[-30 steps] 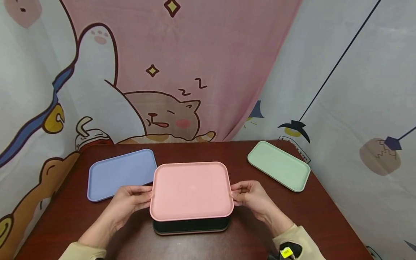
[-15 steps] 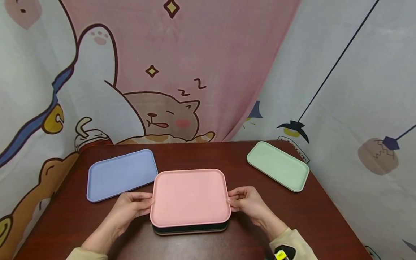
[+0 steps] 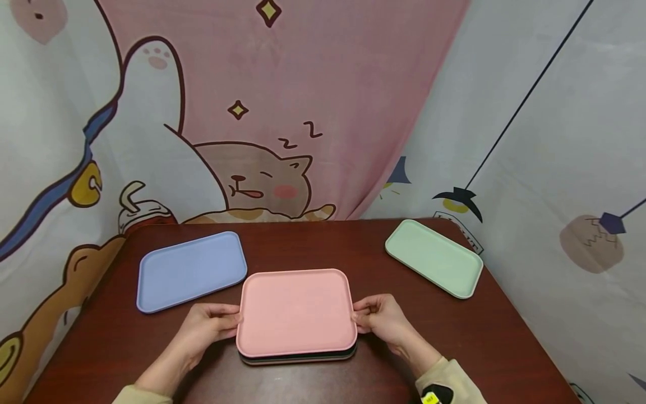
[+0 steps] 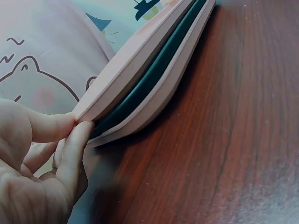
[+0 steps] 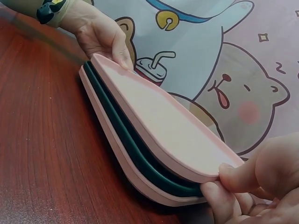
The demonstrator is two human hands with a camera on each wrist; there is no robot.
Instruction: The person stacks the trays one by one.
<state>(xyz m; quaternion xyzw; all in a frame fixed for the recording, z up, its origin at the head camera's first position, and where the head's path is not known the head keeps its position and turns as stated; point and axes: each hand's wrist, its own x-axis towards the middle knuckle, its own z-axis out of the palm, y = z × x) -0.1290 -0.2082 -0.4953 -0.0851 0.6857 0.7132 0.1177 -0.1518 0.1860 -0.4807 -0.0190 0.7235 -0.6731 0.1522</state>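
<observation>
Pink tray (image 3: 296, 313) lowered toward dark green tray (image 4: 159, 72); pinched between both hands (image 3: 204, 330) (image 3: 382, 321)

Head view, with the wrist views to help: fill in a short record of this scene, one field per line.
Left hand: pinches the pink tray by its left edge
Right hand: pinches its right edge
Under pink tray: dark green tray, then a pinkish bottom tray
Far left: blue tray
Far right: light green tray
Surface: brown table
</observation>
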